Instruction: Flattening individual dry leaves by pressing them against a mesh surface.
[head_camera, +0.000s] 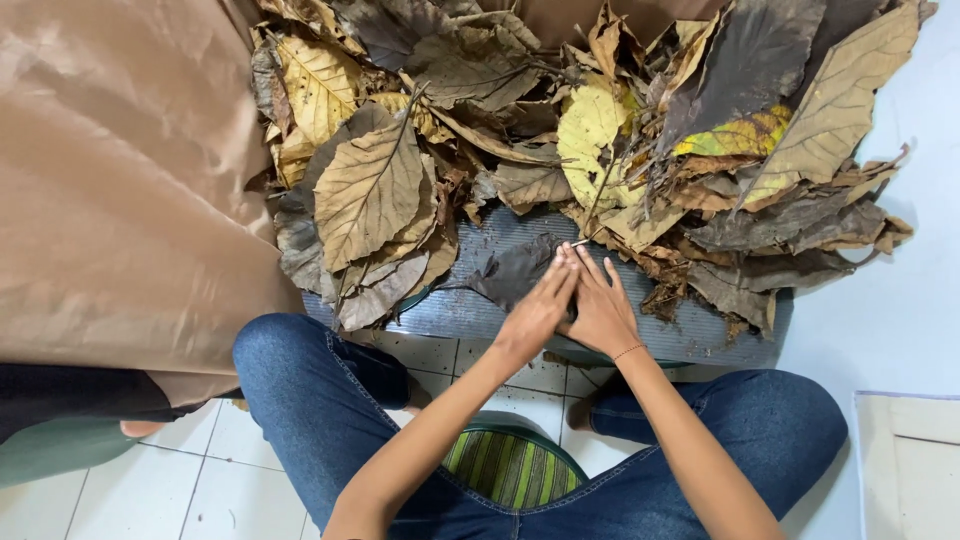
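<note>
Seen from the head camera looking down, the grey ribbed mat (470, 315) serves as the landmark: it lies on the white tiled floor (240, 490) just beyond the person's knees. On the mat's middle, both hands lie flat and side by side, fingers stretched out and close together, palms down, gripping nothing. The left hand (537, 312) presses on the near edge of a dark grey-brown leaf (512, 270) that lies spread on the mat; its fingertips touch those of the right hand (600, 310). The right hand, with a thin reddish band at the wrist, rests on the mat just right of that leaf, fingers pointing toward the heap.

Along the mat's far edge and spilling over it sits a big pile of dry leaves (560, 130), brown, tan, grey and some yellow. One large tan leaf (368, 190) with clear veins lies at the mat's far left corner, and a pale yellow leaf (590, 130) sits straight beyond the hands.

Left of the mat hangs a wide sheet of brown paper (110, 180), crumpled in soft folds. On the mat's near side the person's legs in blue jeans (320, 400) spread apart, with a green striped stool (510, 465) between them. Right of the mat, at the floor's edge, lies a pale flat board (910, 460).
</note>
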